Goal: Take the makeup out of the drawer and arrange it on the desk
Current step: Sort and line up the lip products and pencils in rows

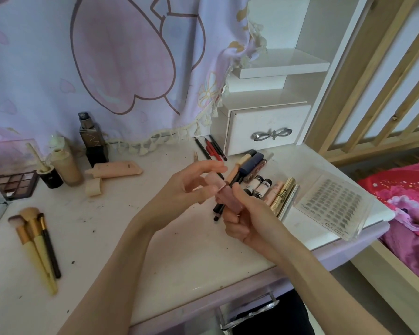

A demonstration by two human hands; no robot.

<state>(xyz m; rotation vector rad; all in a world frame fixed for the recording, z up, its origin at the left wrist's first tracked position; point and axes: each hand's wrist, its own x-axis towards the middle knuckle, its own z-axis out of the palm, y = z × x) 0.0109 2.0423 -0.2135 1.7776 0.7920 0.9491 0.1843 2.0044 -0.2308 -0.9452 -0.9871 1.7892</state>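
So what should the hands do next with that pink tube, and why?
Probably lay the pink tube down beside the row of tubes on the desk. The right hand grips it, the left hand pinches its top, and similar makeup lies there.

Soft, even daylight fills the scene, brightest on the white shelf [283,65]. Below it, the desk [102,228] shows only faint shadows under the forearms. Wide-angle distortion bends the edges; detail is slightly soft throughout.
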